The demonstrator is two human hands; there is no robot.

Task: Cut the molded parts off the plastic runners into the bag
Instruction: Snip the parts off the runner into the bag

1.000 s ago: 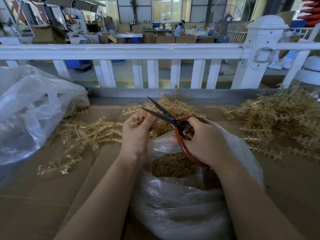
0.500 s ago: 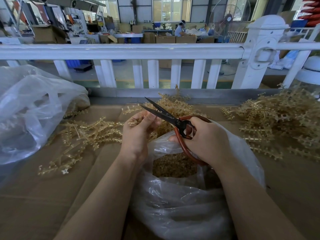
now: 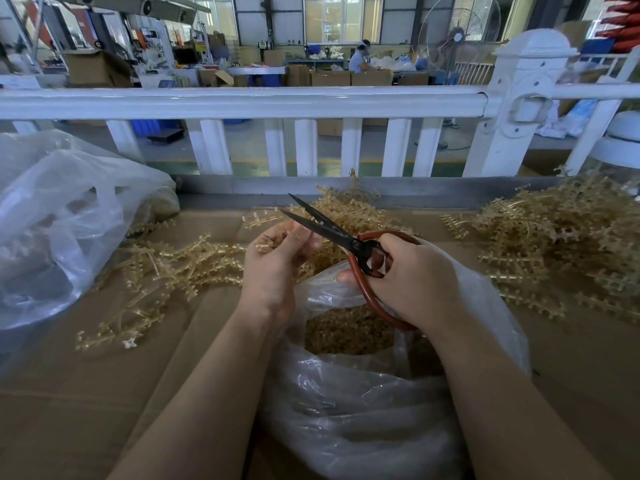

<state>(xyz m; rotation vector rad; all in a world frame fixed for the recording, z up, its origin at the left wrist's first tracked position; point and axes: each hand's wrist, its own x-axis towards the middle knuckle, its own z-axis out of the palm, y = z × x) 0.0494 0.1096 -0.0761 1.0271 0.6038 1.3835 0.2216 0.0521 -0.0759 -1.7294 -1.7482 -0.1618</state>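
In the head view, at frame centre, a runner [image 3: 268, 242] is pinched by the left hand [image 3: 273, 268] above the bag [image 3: 349, 403], scissors [image 3: 341, 237] gripped part-open by the right hand [image 3: 412, 278], so a cut seems in hand, with blades next to be closed on a part

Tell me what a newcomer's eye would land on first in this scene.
First, the red-handled scissors at centre, blades open, held by the right hand while the left hand pinches a runner piece beside the blades. Below them sits the open clear bag with cut parts inside. Tangled piles of tan runners spread over the cardboard to the right and left.
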